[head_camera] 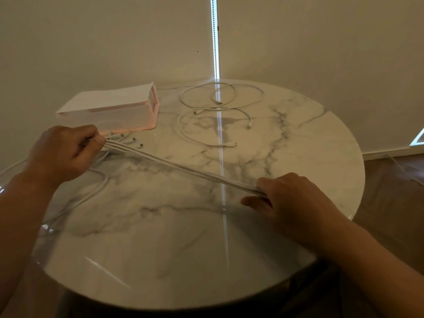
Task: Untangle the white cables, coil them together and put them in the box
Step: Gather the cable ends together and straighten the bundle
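So the round marble table (206, 260) is the clock here, 6 being the edge nearest the person. The left hand (66, 152) is over at 9-ish, fingers curled in and pinching a bundle of white cables (183, 168) just short of their plugs (137, 143). The plugs fan out loose past the fingertips, pointing toward the box. The bundle runs pretty much straight and taut across the middle of the table down to the right hand (293, 198) at around 3. That hand has its fingers curled over the strands with the thumb (250, 200) stuck out underneath them, so it's gripping too. Slack tails (75, 198) trail from the left hand and droop off the table edge near 8. The pinkish see-through box (110, 109) sits at 10 to 11, just beyond the left hand. Up at 12 there are more loose cables (220, 97) lying in lazy loops on the marble, well apart from both hands
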`<state>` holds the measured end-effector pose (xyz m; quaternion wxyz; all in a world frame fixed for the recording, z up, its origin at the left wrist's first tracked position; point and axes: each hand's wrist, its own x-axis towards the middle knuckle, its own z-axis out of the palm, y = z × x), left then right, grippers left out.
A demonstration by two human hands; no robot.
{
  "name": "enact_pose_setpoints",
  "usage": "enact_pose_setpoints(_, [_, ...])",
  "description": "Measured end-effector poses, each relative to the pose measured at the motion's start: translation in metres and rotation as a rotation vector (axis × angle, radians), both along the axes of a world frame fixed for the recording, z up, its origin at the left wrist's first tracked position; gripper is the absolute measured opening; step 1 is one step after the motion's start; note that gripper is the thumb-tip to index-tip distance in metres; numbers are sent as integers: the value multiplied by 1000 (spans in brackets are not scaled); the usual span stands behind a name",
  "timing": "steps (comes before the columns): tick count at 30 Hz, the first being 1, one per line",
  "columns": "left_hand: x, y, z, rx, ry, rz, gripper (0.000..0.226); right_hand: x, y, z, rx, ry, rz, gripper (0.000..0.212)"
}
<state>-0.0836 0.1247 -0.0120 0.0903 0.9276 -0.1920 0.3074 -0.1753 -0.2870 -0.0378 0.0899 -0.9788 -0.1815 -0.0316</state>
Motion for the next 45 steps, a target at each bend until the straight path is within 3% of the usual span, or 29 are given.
enact_pose_setpoints(3, [0, 3, 0, -8, 3, -10, 41, -8, 4, 2, -91, -15, -24, 52])
enact_pose_setpoints(16, [-1, -25, -20, 87, 111, -59, 29, -9, -13, 3, -284, -44, -122, 48])
enact_pose_setpoints(33, [9, -24, -24, 4, 161, -53, 40, -18, -4, 3, -267, -16, -108, 41])
enact_pose_setpoints(35, [5, -30, -26, 14, 154, -67, 39, -19, -3, 1, -291, -97, -153, 58])
enact_pose_setpoints(38, [1, -39, -25, 25, 147, -91, 37, -18, 18, 15, -306, -53, -155, 92])
enact_pose_setpoints(45, [-6, -52, -19, 89, 76, -180, 37, 37, 129, 35, -65, -45, 137, 84])
